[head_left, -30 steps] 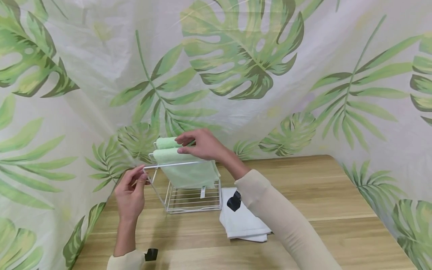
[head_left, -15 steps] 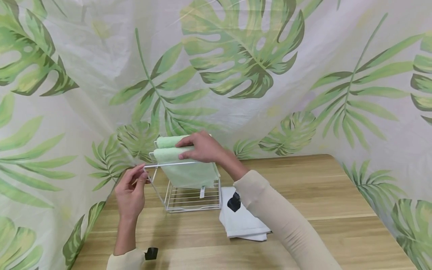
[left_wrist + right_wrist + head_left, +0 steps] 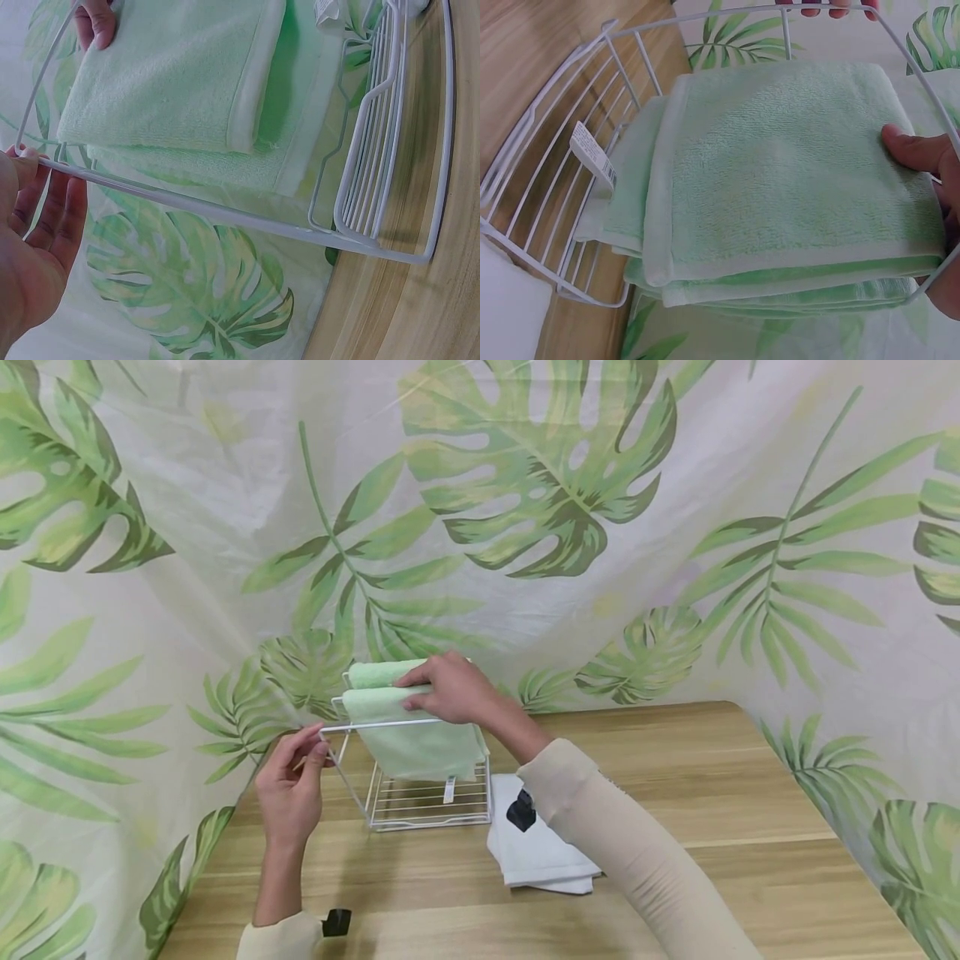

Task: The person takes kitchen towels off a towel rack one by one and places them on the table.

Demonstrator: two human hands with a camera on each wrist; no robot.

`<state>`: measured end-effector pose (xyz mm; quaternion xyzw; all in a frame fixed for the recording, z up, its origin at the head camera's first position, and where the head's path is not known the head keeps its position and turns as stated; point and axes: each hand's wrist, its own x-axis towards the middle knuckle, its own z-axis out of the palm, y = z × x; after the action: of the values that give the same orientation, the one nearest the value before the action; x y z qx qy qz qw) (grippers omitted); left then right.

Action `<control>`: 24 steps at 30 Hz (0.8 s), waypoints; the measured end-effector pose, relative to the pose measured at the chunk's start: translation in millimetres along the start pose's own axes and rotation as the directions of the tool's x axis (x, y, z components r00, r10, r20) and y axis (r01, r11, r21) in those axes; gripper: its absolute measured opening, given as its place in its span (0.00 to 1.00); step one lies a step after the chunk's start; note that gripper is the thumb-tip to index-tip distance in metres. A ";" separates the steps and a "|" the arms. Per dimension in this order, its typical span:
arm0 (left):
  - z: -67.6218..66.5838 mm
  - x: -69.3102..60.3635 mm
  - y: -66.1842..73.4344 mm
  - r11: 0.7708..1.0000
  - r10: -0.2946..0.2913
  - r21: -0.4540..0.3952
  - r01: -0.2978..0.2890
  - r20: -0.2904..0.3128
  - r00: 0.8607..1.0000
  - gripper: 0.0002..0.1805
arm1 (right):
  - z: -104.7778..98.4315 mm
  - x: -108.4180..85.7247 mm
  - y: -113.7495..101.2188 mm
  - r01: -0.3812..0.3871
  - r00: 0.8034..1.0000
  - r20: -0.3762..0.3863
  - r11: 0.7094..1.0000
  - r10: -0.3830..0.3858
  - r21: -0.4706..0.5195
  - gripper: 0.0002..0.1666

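Note:
A white wire rack stands on the table, and my left hand pinches the top corner of its near frame between thumb and fingertips. Two light green cloths hang over its bars: a front towel and a rear towel. At the upper edge of the front towel, my right hand pinches the fold. The right wrist view shows the thumb on the towel's near face; the other fingers are mostly hidden behind it. A printed label hangs from the towels near the rack's wire bottom.
Folded white cloths lie stacked on the wooden table, to the right of the rack and partly under the right forearm. Behind the table hangs a leaf-print curtain.
My right hand has come down slightly onto the front towel's top, its thumb and fingers closing on the fold. The left hand stays on the rack's corner.

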<state>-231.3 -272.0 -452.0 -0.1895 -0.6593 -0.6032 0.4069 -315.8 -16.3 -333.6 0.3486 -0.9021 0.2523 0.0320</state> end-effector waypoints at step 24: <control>-1.2 -0.6 -1.5 0.999 -0.011 -0.032 0.010 -0.022 1.000 0.15 | -0.7 -2.7 0.0 0.080 0.971 -0.233 0.991 -0.053 0.107 0.13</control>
<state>-231.7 -273.2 -453.4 -0.1858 -0.6461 -0.6179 0.4077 -313.8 -14.3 -333.6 0.3485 -0.8639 0.3416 0.1243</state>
